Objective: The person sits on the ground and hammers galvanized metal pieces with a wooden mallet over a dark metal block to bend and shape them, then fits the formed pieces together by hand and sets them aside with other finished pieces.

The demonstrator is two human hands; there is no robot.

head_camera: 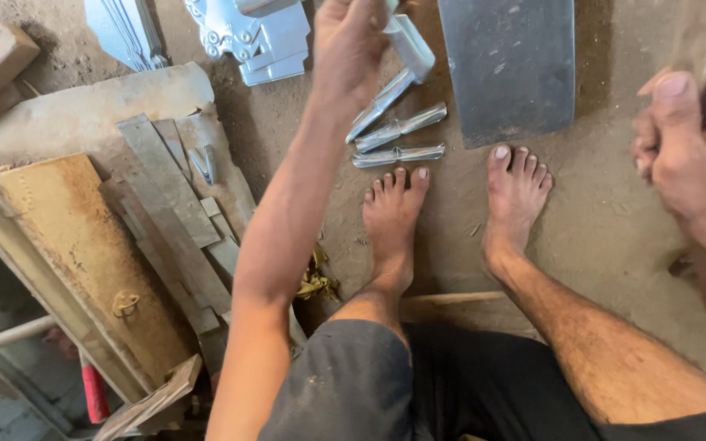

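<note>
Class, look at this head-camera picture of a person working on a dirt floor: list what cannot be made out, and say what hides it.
Head view:
- Left hand: fingertips cut off by the top edge; it grips a folded metal strip.
- Right hand: blurred; the stick-like thing it holds runs off the top edge, so its kind is unclear.
- Metal sheet: upper part cut off.
- Red-handled tool: head hidden under boards.

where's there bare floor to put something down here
Bare dirt floor lies right of the right foot, below the flat metal sheet. A narrower bare strip runs between the scrap strips and the left arm. Crowded: the folded metal pieces just beyond the toes, under the left hand, and the stacked scrap and rusty plate at left.
</note>
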